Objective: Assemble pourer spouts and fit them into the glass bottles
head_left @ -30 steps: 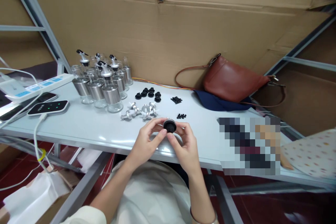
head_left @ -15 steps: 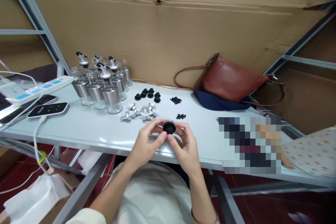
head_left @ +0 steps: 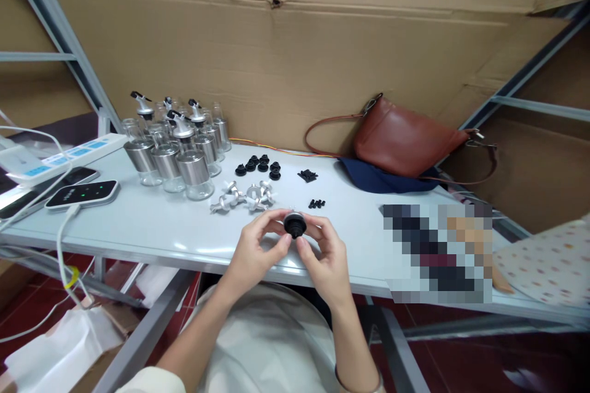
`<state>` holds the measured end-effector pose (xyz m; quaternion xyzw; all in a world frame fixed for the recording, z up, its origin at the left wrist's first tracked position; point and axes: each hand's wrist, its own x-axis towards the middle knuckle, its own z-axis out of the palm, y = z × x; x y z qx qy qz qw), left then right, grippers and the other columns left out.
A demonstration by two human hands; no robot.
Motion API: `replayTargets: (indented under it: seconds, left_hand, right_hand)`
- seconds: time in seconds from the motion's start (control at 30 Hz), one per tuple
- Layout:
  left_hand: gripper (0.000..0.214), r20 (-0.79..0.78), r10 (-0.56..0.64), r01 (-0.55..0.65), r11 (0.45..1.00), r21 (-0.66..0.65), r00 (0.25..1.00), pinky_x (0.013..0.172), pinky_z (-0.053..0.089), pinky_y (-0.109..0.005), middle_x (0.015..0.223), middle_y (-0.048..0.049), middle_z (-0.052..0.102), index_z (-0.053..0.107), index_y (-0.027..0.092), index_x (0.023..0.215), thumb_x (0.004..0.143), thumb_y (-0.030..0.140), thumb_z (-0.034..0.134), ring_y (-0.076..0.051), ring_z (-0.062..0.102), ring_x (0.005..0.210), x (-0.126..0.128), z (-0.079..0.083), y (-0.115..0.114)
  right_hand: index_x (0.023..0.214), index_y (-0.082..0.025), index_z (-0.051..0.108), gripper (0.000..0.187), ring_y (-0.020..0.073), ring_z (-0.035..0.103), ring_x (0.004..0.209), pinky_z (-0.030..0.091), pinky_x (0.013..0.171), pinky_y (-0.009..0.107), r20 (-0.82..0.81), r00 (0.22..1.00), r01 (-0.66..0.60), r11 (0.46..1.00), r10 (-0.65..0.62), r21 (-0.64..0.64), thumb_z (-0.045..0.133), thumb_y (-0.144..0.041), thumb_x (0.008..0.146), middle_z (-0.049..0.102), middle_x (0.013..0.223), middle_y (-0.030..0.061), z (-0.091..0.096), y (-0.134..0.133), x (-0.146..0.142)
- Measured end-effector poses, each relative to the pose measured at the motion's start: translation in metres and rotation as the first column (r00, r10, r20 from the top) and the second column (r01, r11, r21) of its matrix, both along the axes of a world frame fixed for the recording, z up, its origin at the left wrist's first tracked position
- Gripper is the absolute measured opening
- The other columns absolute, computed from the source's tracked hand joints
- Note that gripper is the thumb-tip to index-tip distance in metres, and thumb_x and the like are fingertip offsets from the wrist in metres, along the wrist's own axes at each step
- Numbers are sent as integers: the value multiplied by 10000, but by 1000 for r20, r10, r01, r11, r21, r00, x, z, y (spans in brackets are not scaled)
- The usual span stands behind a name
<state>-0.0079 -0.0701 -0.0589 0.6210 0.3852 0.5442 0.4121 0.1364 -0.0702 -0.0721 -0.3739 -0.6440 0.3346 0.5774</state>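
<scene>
My left hand and my right hand meet over the near edge of the white table, fingers pinched round one small black round cap. Just beyond my hands lie several silver pourer spouts. Farther back sit a cluster of black caps and two little heaps of small black parts. Several glass bottles with steel bands, some fitted with spouts, stand at the back left.
A brown leather bag rests on dark blue cloth at the back right. A white power strip, phones and cables occupy the left end. Cardboard sheets wall the back. A spotted cloth lies at the right edge.
My hands stay together on the black cap, with only a small turning of the fingers. The view has shifted slightly.
</scene>
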Motion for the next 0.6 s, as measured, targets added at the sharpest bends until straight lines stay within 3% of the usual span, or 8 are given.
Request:
replayTargets:
  seconds: [0.4, 0.6]
  left_hand:
    - [424, -52, 56, -43, 974, 221, 997, 887, 493, -278, 1083, -45, 615, 602, 227, 1170, 768, 93, 592, -164, 586, 973, -1, -7, -1]
    - [386, -95, 94, -70, 971, 227, 991, 857, 494, -290, 1009, -56, 629, 626, 192, 1127, 754, 97, 595, -172, 590, 924, -1, -6, -2]
  right_hand:
    - [1103, -229, 629, 390, 193, 673, 960, 585, 818, 319, -32, 998, 50, 992, -47, 115, 598, -88, 741, 680, 1109, 65, 0, 0, -1]
    - [1023, -215, 647, 335, 194, 666, 931, 583, 818, 337, -39, 998, 48, 991, -43, 122, 606, -76, 721, 695, 980, 54, 4, -2, -1]
